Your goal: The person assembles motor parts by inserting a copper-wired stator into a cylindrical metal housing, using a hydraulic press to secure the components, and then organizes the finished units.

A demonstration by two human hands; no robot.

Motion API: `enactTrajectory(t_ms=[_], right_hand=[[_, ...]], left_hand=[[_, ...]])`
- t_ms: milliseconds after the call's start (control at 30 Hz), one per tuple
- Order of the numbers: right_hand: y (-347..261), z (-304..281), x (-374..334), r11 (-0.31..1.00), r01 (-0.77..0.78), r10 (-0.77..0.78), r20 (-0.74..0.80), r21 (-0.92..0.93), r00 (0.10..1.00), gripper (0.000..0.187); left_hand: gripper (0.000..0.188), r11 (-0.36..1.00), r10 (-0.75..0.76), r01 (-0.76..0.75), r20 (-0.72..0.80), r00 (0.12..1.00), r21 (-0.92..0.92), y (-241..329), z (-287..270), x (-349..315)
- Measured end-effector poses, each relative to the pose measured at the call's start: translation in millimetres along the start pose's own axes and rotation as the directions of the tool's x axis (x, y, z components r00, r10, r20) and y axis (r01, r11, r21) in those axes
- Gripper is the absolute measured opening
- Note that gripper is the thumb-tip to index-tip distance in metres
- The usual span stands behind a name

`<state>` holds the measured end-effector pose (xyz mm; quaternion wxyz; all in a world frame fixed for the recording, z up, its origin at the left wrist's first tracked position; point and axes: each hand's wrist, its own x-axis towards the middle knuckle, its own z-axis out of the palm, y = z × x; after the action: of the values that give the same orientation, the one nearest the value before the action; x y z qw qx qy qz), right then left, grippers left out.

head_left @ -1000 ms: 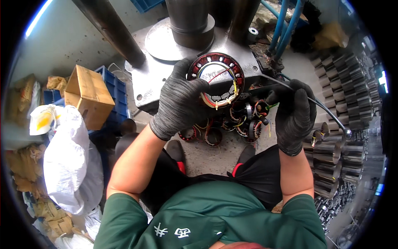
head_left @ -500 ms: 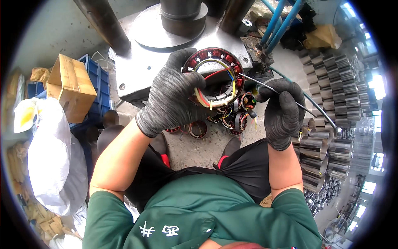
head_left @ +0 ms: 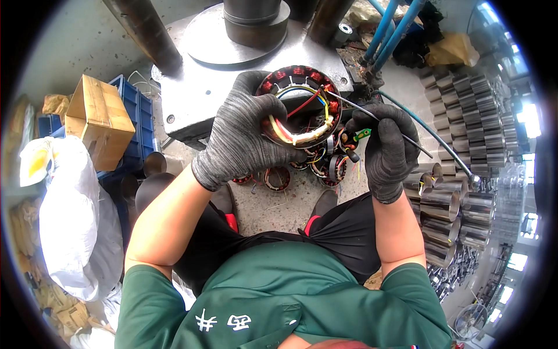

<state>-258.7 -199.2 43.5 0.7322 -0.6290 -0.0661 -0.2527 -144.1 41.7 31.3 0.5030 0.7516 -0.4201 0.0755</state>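
Note:
My left hand (head_left: 244, 136), in a grey knit glove, grips a round motor stator (head_left: 302, 102) with red copper windings and coloured lead wires hanging in its middle. My right hand (head_left: 386, 148), in a dark glove, is closed around a thin tool with a green handle (head_left: 363, 134) and a long dark cable or rod (head_left: 383, 122) that runs up to the stator's right rim. Both hands are held above my knees, in front of a grey metal press base (head_left: 192, 99).
More wound stators (head_left: 325, 166) lie on the concrete floor by my feet. Rows of shiny metal cylinders (head_left: 459, 203) stack at the right. A cardboard box (head_left: 99, 119) on blue crates and a white sack (head_left: 70, 227) stand at the left. Blue hoses (head_left: 389, 29) rise behind.
The view has shifted, so the stator and both hands sit slightly lower and more to the right in the picture. Both hands keep the same hold throughout.

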Motion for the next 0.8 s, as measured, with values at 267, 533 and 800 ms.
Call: enactTrajectory(t_ms=[267, 533, 800], right_hand=[[24, 6, -3, 0.994, -0.005, 0.004, -0.014, -0.109, 1.0, 0.02], [18, -6, 27, 0.989, -0.003, -0.04, -0.289, -0.148, 0.957, 0.02], [71, -36, 58, 0.983, -0.12, 0.091, -0.195, -0.139, 0.976, 0.029]], left_hand=[[0.051, 0.998, -0.068, 0.068, -0.034, 0.997, -0.012, 3, 11, -3], [0.059, 0.971, 0.139, -0.111, -0.123, 0.983, 0.214, -2, 0, -1], [0.058, 0.953, 0.222, -0.168, -0.202, 0.954, 0.251, -4, -8, 1]])
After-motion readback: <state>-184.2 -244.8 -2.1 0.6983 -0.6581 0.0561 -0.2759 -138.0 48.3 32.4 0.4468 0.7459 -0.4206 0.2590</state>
